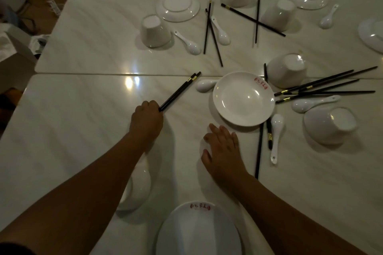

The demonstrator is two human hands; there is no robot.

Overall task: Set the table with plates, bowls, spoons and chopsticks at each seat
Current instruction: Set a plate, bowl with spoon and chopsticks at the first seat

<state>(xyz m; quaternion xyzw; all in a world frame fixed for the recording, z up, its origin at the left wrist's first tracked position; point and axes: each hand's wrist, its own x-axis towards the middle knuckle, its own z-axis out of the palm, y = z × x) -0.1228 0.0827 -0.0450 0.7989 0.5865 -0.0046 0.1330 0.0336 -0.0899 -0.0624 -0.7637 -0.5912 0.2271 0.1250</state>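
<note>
My left hand (147, 117) grips one end of a pair of black chopsticks (180, 91) that point up and right over the white table (83, 109). My right hand (222, 148) lies flat on the table with fingers spread, just below an upright white plate (243, 98). A white plate with red lettering (199, 230) sits at the near edge. A white bowl (137, 188) lies partly hidden under my left forearm. A white spoon (205, 85) touches the upright plate's left rim.
Several upside-down bowls (154, 31), upside-down plates (177, 7), spoons (275, 136) and loose black chopsticks (323, 88) lie scattered across the far and right table. A seam (83, 73) joins two tabletops. Clutter and cables sit on the floor at far left.
</note>
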